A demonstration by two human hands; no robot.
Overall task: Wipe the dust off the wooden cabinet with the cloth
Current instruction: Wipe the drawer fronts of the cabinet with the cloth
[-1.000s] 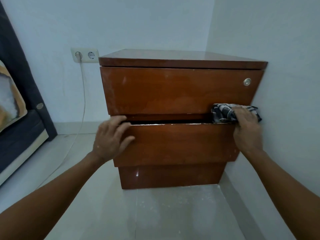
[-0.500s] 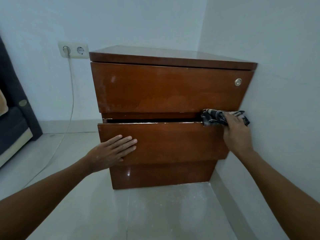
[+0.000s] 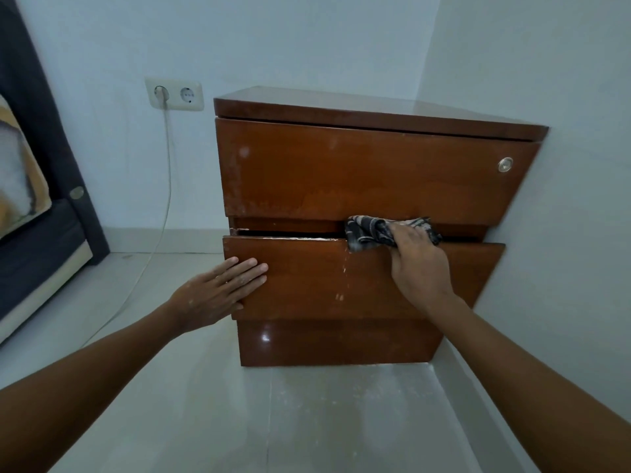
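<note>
The brown wooden cabinet (image 3: 358, 175) stands in the room's corner, with two drawer fronts and a round metal lock at the upper right. My right hand (image 3: 418, 268) grips a dark patterned cloth (image 3: 368, 232) and presses it on the top edge of the lower drawer, near the middle. White dust lines that edge to the left of the cloth. My left hand (image 3: 218, 291) lies flat, fingers together, against the lower drawer's left end.
A white double wall socket (image 3: 174, 95) with a plugged cable (image 3: 164, 199) is left of the cabinet. A dark bed frame with a patterned cushion (image 3: 20, 186) stands at the far left. The right wall touches the cabinet. Pale floor tiles (image 3: 307, 421) show dust.
My right hand has slid the cloth leftward along the lower drawer's top edge, from its right end towards the middle. My left hand dropped from that top edge to lie flat on the drawer front.
</note>
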